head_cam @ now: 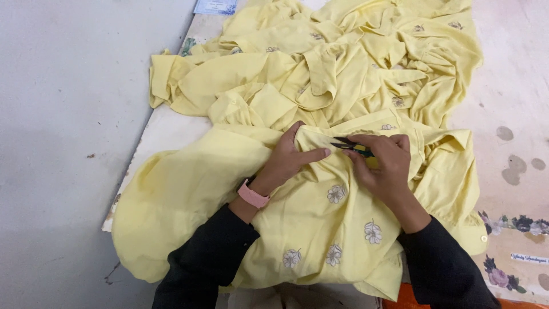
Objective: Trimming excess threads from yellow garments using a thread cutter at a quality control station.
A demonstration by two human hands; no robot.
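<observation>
My left hand (pixel 287 159) pinches a fold of the yellow embroidered garment (pixel 320 223) w/ fingers closed on cloth; right hand (pixel 384 164) grips small thread snips (pixel 353 146), blades at the fold. Garment lies atop the pale table (pixel 171 129), more yellow garments (pixel 343 63) heaped behind.

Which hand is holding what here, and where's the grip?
The right hand holds small thread snips by the handle end, with the dark blades pointing left. The left hand pinches a raised fold of the yellow garment beside the blades.
</observation>
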